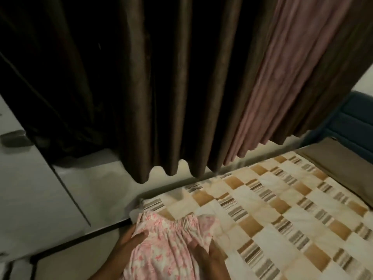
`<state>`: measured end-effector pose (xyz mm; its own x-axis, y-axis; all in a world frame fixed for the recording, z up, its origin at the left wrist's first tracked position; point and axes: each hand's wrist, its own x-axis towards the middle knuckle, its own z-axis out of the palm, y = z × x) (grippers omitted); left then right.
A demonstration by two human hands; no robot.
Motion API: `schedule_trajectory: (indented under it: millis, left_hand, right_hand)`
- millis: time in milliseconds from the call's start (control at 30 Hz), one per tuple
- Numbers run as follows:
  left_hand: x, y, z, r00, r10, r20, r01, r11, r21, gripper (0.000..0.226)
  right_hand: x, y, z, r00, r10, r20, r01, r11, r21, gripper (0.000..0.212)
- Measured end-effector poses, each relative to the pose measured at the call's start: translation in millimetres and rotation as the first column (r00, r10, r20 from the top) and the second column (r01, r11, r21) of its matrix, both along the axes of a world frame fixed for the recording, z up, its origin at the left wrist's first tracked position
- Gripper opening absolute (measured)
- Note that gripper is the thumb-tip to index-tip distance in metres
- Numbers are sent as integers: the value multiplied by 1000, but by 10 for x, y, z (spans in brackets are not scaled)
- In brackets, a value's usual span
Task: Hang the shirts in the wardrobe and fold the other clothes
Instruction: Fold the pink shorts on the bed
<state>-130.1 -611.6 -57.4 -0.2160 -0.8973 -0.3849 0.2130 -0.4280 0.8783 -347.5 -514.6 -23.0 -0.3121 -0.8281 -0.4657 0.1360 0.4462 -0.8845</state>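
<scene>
Two hands' fingers (139,235) lie nearly straight, pressing the pink floral garment (165,245) on the quilt (272,209).

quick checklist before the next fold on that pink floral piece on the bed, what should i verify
1. Pink floral garment lies on the checked bedspread: ok.
2. Left hand on its left edge: ok.
3. Right hand on its right side: ok.
4. Elastic waistband spread flat: not ok, it is bunched.
5. Bare bedspread to the right for folding: ok.
6. Lower end of the garment laid straight: cannot tell, it runs out of view.
</scene>
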Motion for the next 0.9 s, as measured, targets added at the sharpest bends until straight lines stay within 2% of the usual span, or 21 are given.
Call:
schedule_trajectory:
  millis: [67, 100, 133, 200, 267, 367, 400, 433, 500, 533, 567, 667, 767, 833, 900]
  left_hand:
    - [128, -241, -37, 1000, 9, 27, -11, 997, 74, 73]
    - [187, -361, 6, 999, 15, 32, -18, 995, 98, 79]
    - [237, -469, 61, 999, 32, 27, -35, 994, 103, 77]
    - [442, -768, 102, 997, 67, 28, -70, 989, 131, 53]
    - [601, -993, 249, 995, 90, 40, -95, 986, 136, 39]
    - [871, -1185, 392, 985, 160, 60, -167, 978, 127, 46]
    - [1120, -1203, 414, 972, 230, 44, -234, 966, 113, 47]
    - [1116, -1213, 495, 975, 218, 41, -221, 969, 107, 48]
    - [1398, -1170, 554, 959, 279, 49, -282, 953, 105, 51]
    - [1628, -1080, 645, 939, 339, 57, -343, 936, 79, 50]
    - [1627, -1074, 705, 942, 330, 63, -335, 938, 85, 43]
    - [2154, -762, 846, 869, 495, 23, -493, 861, 120, 36]
    - [2538, -596, 924, 844, 536, 10, -527, 827, 193, 58]
    - [2985, -396, 882, 790, 613, 8, -606, 780, 156, 70]
    - [3092, -374, 918, 777, 630, 1, -622, 768, 154, 58]
  right_hand:
    - [8, -303, 176, 999, -14, 37, 15, 999, -28, 23]
    - [57, -469, 209, 1000, -1, 1, 1, 1000, -26, 18]
    - [104, -647, 182, 1000, 4, -22, -4, 1000, -25, 19]
    - [314, -1046, 242, 997, 48, -62, -47, 999, 23, 38]
    - [459, -1340, 214, 997, 29, -74, -27, 999, 27, 44]
    - [705, -1696, 261, 995, 94, -18, -93, 995, 33, 29]
    - [921, -1856, 279, 985, 171, 13, -172, 984, 48, 24]
    - [912, -1904, 306, 985, 173, 29, -174, 984, 39, 21]
    - [1159, -2066, 348, 959, 262, 105, -263, 965, -12, 23]
    - [1407, -2155, 336, 937, 315, 154, -315, 949, -21, 26]
    - [1399, -2205, 333, 932, 322, 166, -321, 946, -36, 30]
    - [2008, -2353, 437, 819, 490, 298, -483, 869, -102, 42]
    - [2457, -2417, 481, 751, 569, 335, -558, 818, -139, 46]
    - [2987, -2459, 619, 637, 690, 344, -688, 710, -152, 41]
    - [3092, -2490, 641, 604, 725, 330, -713, 677, -183, 34]
